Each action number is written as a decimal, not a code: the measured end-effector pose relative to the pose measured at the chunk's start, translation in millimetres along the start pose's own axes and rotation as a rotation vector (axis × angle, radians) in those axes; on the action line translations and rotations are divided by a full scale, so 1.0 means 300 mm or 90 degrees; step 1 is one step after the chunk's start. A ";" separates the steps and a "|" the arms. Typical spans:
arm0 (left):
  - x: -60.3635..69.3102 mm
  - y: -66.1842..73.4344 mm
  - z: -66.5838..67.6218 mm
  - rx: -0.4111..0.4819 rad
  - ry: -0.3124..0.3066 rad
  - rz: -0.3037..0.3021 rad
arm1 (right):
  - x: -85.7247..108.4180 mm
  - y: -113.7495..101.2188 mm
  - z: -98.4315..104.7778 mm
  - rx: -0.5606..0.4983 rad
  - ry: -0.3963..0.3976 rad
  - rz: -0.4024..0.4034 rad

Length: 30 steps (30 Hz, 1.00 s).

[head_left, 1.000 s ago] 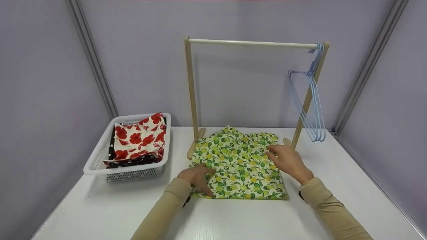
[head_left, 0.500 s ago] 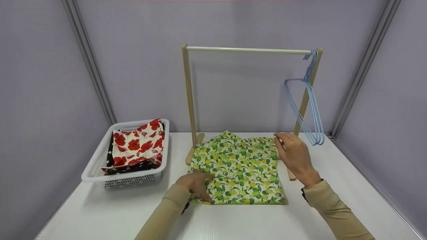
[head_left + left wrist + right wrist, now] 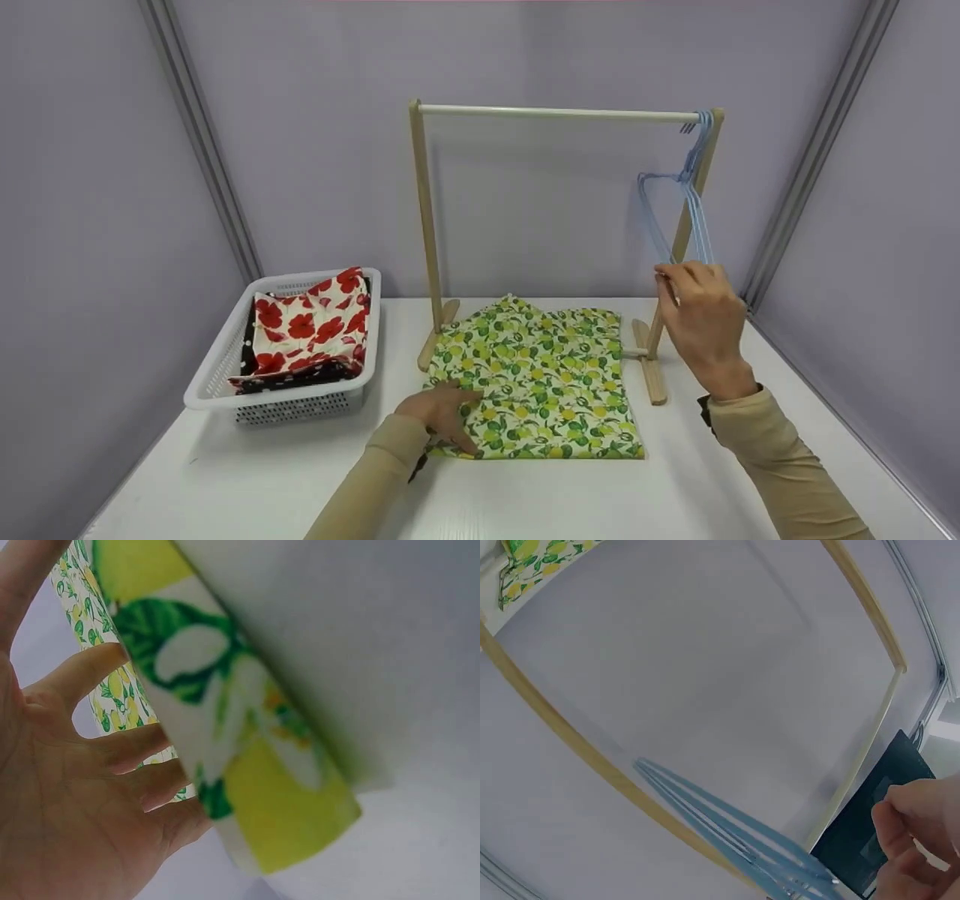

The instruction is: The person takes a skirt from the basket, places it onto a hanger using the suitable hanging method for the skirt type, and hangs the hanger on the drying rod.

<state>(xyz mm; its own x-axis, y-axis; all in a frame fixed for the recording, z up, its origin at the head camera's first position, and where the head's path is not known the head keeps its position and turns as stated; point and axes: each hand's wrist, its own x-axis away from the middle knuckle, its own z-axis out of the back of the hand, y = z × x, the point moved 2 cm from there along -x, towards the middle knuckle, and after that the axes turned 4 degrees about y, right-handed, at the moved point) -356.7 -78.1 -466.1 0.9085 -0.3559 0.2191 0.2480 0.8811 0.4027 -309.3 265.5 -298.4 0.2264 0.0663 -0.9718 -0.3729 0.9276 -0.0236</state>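
A garment with a lemon-and-leaf print point(image 3: 540, 382) lies spread on the white table, its upper end reaching between the rack's feet. My left hand point(image 3: 442, 412) rests on its lower left part with fingers spread; the left wrist view shows a blurred edge of the fabric point(image 3: 270, 787) close to the camera. Raised at the right, my right hand point(image 3: 701, 315) has loosely bent fingers and holds nothing. It covers the lower ends of several light blue hangers point(image 3: 688, 176) in the head view. In the right wrist view these hangers point(image 3: 727, 811) are apart from the fingers.
A small wooden rack with a white rod point(image 3: 559, 113) stands behind the garment, the hangers bunched at its right end. On the left sits a white basket point(image 3: 285, 412) holding folded red-flowered cloth point(image 3: 315, 322) and black dotted cloth. Grey partition walls enclose the table.
My right hand has left the garment's right edge and risen up and to the right, to in front of the hangers. The left hand has stayed on the garment.
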 end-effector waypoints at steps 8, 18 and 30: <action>0.002 0.002 0.001 0.001 -0.001 0.005 | -0.060 0.081 0.005 0.015 -0.034 -0.082; -0.003 -0.004 -0.006 -0.004 -0.009 0.022 | -0.080 0.168 -0.011 0.040 -0.136 -0.154; 0.007 -0.003 0.001 0.008 -0.013 -0.008 | -0.060 0.224 -0.005 0.023 -0.152 -0.209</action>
<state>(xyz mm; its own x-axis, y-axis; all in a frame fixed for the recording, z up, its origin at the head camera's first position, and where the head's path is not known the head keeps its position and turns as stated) -355.2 -79.8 -465.6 0.8979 -0.3740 0.2320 0.2558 0.8725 0.4162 -339.8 326.1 -282.8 0.5328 -0.1553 -0.8318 -0.2154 0.9257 -0.3108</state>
